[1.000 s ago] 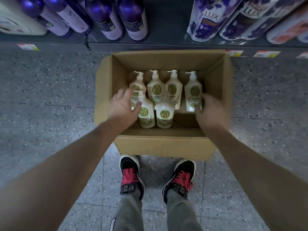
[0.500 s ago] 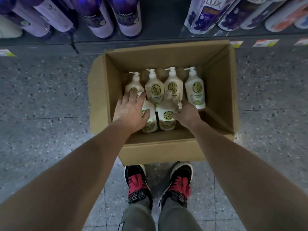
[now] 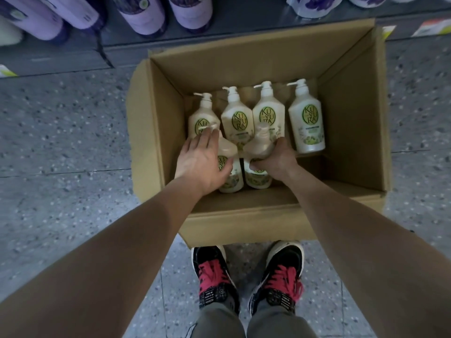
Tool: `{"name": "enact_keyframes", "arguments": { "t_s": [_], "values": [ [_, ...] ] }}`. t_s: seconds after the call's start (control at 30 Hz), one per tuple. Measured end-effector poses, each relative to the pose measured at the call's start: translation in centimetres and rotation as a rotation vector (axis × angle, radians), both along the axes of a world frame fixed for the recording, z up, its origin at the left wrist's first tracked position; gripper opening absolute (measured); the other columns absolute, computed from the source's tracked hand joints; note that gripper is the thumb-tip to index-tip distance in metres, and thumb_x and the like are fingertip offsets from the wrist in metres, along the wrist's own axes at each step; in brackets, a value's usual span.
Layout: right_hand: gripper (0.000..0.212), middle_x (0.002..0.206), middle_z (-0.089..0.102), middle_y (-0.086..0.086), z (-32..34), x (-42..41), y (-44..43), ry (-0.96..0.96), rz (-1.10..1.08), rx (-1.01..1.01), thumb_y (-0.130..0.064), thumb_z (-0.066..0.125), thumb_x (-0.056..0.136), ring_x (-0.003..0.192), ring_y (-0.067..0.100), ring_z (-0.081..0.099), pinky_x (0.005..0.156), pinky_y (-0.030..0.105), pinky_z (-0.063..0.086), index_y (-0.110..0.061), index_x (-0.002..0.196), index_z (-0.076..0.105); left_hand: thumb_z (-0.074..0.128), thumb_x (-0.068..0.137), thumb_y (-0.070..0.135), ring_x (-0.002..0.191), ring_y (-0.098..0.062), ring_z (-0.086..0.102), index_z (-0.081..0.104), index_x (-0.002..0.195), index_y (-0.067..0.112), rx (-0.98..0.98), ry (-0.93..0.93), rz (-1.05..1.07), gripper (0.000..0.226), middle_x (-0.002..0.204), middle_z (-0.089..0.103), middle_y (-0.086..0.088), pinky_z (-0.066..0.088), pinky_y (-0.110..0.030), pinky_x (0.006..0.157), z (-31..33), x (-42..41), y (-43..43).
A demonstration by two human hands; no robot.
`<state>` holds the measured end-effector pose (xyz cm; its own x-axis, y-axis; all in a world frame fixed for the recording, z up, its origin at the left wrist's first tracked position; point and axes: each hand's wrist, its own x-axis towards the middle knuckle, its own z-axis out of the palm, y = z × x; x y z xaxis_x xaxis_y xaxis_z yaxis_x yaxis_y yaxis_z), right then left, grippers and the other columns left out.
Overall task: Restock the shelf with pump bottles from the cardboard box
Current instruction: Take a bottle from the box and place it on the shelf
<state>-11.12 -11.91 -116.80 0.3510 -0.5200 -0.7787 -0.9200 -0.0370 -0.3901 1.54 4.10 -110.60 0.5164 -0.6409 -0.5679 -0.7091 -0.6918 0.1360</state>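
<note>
An open cardboard box (image 3: pixel 353 113) stands on the floor below the shelf (image 3: pixel 239 25). Inside it stand several cream pump bottles with green round labels, one row at the back (image 3: pixel 306 123) and two nearer me. My left hand (image 3: pixel 203 162) lies over the near left bottle (image 3: pixel 230 176), fingers straight, thumb against its label. My right hand (image 3: pixel 277 159) grips the near right bottle (image 3: pixel 257 147) around its body, fingers curled.
Purple bottles (image 3: pixel 146 15) stand on the low shelf at the top left, purple-and-white refill pouches (image 3: pixel 314 3) at the top right. Price tags (image 3: pixel 432 28) hang on the shelf edge. My two shoes (image 3: pixel 249 276) stand on the speckled floor just behind the box.
My right hand moved left from the box's right side to the near right bottle and closed round it. My left hand stayed over the near left bottle. The view dropped closer to the box.
</note>
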Motion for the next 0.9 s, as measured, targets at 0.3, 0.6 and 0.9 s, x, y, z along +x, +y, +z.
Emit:
{"name": "enact_keyframes", "arguments": {
  "t_s": [0.3,0.6,0.9],
  "values": [
    [0.077,0.116,0.068,0.004,6.2,0.4,0.3,-0.16,-0.093,-0.063,-0.03,0.095,0.068,0.113,0.026,0.064,0.085,0.03,0.049,-0.012,0.132,0.057,0.045,0.097,0.061,0.155,-0.031,0.024,0.017,0.163,0.01,0.022,-0.051,-0.067,0.088,0.168,0.025,-0.012,0.015,-0.042,0.127,6.1,1.9,-0.9],
    [0.069,0.105,0.067,-0.006,30.9,5.3,-2.1,-0.346,-0.097,-0.063,-0.021,0.095,0.065,0.102,0.019,0.066,0.075,0.027,0.054,-0.017,0.125,0.061,0.049,0.095,0.063,0.156,-0.029,0.02,0.013,0.163,0.009,-0.084,-0.107,0.014,0.094,0.17,0.019,-0.011,0.016,-0.04,0.127,28.2,7.1,-1.8],
    [0.073,0.11,0.063,-0.007,62.0,10.6,2.2,-0.545,0.168,-0.184,-0.026,0.094,0.068,0.104,0.017,0.06,0.079,0.03,0.047,-0.022,0.132,0.057,0.051,0.091,0.062,0.155,-0.031,0.024,0.019,0.163,0.006,-0.208,-0.304,0.031,0.096,0.169,0.025,-0.015,0.017,-0.04,0.126,57.1,12.3,4.4]
  ]
}}
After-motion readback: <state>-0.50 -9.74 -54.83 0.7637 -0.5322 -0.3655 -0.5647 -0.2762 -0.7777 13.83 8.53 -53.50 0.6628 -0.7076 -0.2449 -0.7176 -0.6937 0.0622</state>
